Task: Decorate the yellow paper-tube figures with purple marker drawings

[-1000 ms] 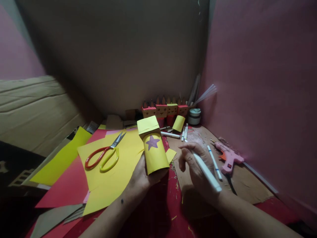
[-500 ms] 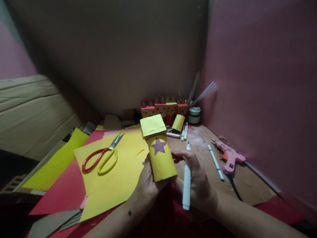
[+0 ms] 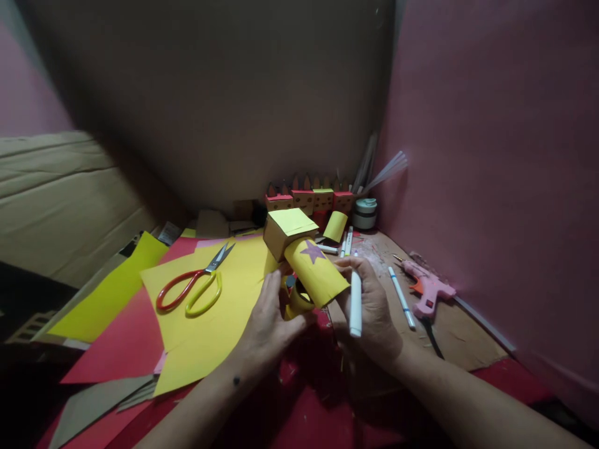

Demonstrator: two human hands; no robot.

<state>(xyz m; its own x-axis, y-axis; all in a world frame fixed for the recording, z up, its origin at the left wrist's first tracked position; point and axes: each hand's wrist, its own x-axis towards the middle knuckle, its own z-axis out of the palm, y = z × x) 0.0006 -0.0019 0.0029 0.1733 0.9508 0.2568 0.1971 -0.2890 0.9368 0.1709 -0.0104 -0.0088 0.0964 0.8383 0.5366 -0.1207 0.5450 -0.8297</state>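
Observation:
Between my hands is a craft figure: a small cardboard box (image 3: 275,240) with a yellow paper top, joined to a yellow paper tube (image 3: 322,277) that bears a purple star (image 3: 313,251). Under the tube shows another curved yellow piece (image 3: 299,305). My left hand (image 3: 266,324) is closed around the lower left of the figure; a small dark round end (image 3: 290,282) beside its fingers is unclear. My right hand (image 3: 374,312) grips a white marker (image 3: 355,305), uncapped with a purple tip, and its fingers touch the tube's right side.
Scissors (image 3: 206,280) with red and yellow handles lie on yellow paper (image 3: 234,324) at left. A pink glue gun (image 3: 428,287) and a blue-banded marker (image 3: 401,298) lie at right. Behind stand several cardboard box faces (image 3: 303,202), a yellow tube (image 3: 336,226) and a lidded jar (image 3: 365,214).
The figure has turned and tilted, its tube end swinging right and its box side coming into view. My left hand has shifted left with its fingers showing more; the marker still sits in my right hand.

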